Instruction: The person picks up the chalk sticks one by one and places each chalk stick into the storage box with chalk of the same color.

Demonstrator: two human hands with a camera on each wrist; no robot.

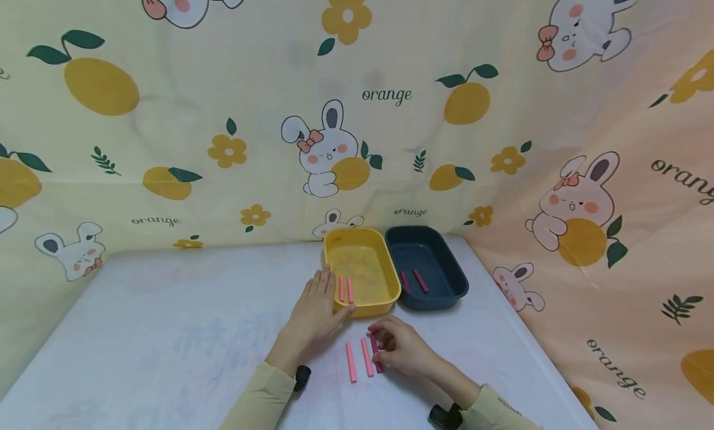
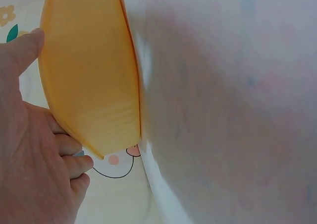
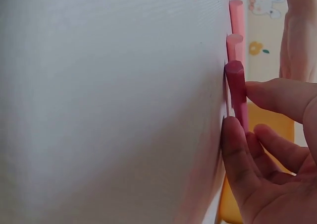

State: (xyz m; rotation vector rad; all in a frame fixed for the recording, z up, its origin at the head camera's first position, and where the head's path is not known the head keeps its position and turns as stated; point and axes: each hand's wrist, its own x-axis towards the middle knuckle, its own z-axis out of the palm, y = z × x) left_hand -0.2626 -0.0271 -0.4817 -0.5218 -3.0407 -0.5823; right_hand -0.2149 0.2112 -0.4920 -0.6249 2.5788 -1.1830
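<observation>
My right hand (image 1: 406,348) pinches a dark magenta crayon-like stick (image 3: 237,80) between thumb and fingertips, low over the white table. In the head view, two light pink sticks (image 1: 366,357) lie just left of it, roughly parallel. The left hand (image 1: 313,310) rests at the near left corner of a yellow tray (image 1: 370,310), fingers along its left side and thumb at the front rim. Inside that tray are two light pink sticks (image 1: 350,289). To its right stands a dark blue tray (image 1: 432,302) with two dark magenta sticks (image 1: 421,280).
A white table (image 1: 167,331) with faint coloured smudges spreads under everything. Behind and to the right hangs a patterned cloth (image 1: 268,77) with rabbits and oranges. Both trays stand side by side near the table's back edge.
</observation>
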